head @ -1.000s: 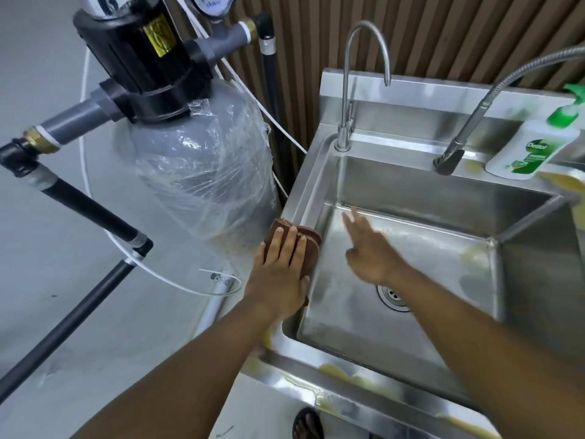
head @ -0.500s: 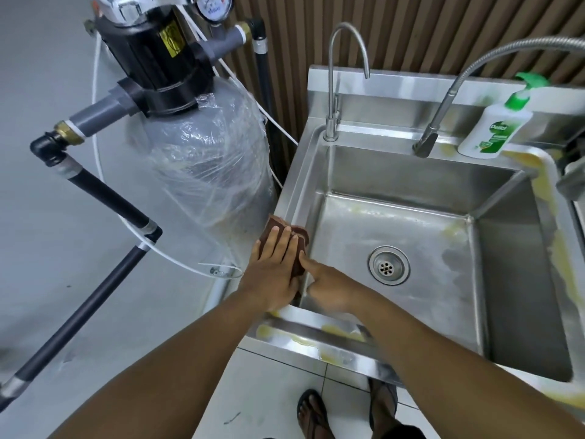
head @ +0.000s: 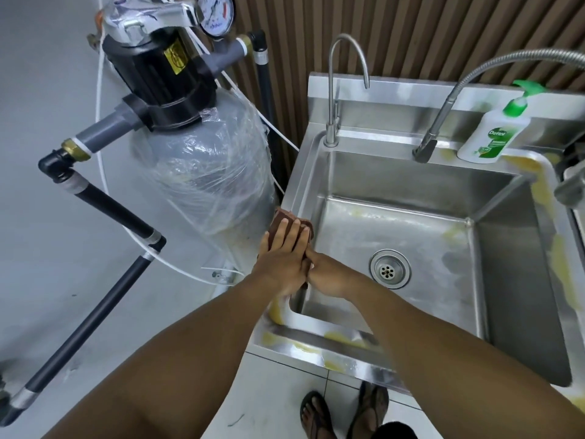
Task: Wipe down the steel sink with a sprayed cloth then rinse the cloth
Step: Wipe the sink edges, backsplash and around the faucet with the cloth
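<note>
While pressed flat under the left hand [head: 282, 260] on the sink [head: 525, 324] rim, cloth [head: 278, 218]: soft, limp; pinch a free edge. Right hand [head: 329, 275] alongside, grip indiscernible.

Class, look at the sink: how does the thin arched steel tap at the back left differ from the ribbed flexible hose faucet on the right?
The thin arched steel tap is smooth and stands upright from the sink's back ledge; the ribbed flexible hose faucet sweeps in from the right edge. The tap ends in plain steel, the hose in a dark nozzle. Neither shows running water.
</note>
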Demonstrator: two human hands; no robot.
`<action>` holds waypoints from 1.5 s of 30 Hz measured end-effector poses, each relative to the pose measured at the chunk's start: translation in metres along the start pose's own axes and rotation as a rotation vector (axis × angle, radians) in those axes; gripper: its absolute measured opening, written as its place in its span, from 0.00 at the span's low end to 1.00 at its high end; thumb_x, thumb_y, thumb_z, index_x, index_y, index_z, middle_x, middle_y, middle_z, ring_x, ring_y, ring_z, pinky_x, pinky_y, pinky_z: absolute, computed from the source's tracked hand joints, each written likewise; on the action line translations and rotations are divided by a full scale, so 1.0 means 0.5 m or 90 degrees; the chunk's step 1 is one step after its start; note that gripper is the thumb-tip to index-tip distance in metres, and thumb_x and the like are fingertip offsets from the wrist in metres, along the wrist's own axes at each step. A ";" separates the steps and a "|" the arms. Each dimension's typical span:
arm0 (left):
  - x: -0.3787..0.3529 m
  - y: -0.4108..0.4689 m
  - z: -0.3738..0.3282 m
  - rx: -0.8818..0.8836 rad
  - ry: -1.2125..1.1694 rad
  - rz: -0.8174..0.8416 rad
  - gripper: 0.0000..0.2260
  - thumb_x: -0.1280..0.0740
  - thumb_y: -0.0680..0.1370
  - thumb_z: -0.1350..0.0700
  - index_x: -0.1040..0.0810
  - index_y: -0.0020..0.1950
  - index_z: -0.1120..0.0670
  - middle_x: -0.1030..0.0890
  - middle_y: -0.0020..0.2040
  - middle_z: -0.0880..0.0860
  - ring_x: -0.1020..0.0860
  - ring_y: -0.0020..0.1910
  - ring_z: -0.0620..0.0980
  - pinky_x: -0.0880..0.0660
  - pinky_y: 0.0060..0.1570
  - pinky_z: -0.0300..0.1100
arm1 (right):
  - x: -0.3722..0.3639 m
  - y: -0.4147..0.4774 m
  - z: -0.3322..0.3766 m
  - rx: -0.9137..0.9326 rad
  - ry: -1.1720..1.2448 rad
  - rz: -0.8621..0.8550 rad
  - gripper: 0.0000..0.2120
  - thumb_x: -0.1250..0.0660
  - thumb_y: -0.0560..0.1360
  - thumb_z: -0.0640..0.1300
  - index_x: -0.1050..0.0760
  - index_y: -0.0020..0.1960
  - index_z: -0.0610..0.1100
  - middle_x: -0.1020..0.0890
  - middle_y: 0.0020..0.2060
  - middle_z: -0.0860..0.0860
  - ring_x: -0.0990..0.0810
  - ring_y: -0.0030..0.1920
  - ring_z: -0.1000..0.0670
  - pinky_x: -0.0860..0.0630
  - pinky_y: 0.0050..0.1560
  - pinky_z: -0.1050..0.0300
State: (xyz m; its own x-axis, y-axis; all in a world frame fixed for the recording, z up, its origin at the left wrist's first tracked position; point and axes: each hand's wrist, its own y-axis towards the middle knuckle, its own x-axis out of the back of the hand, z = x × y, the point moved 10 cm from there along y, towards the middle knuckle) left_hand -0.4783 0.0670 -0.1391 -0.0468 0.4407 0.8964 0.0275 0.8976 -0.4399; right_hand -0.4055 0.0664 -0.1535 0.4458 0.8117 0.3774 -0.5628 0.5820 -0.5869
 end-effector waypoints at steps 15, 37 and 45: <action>0.084 -0.041 0.062 -0.125 -0.178 -0.231 0.27 0.48 0.80 0.51 0.31 0.76 0.61 0.29 0.74 0.61 0.31 0.73 0.61 0.33 0.73 0.53 | 0.005 0.010 -0.030 -0.043 0.382 -0.002 0.22 0.38 0.68 0.43 0.24 0.60 0.38 0.23 0.47 0.48 0.26 0.51 0.49 0.33 0.51 0.54; -0.067 -0.134 0.054 -0.111 0.058 -0.021 0.38 0.70 0.75 0.42 0.60 0.81 0.58 0.62 0.82 0.57 0.63 0.81 0.55 0.53 0.79 0.54 | -0.130 -0.034 -0.019 -0.165 0.651 0.074 0.54 0.52 0.69 0.81 0.45 0.81 0.42 0.32 0.75 0.44 0.30 0.72 0.47 0.35 0.74 0.50; -0.011 -0.052 0.016 -0.110 0.040 0.019 0.31 0.51 0.85 0.44 0.58 0.82 0.56 0.61 0.82 0.51 0.67 0.79 0.50 0.59 0.79 0.52 | -0.070 0.010 0.007 -0.131 0.667 -0.013 0.28 0.54 0.78 0.72 0.24 0.59 0.56 0.20 0.55 0.52 0.23 0.59 0.50 0.28 0.61 0.54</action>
State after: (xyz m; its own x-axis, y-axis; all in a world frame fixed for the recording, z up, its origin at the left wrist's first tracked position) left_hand -0.4869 0.0411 -0.1329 0.0185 0.4607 0.8874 0.1988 0.8681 -0.4548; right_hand -0.4261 0.0411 -0.1673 0.8849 0.2976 -0.3584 -0.4640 0.4958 -0.7341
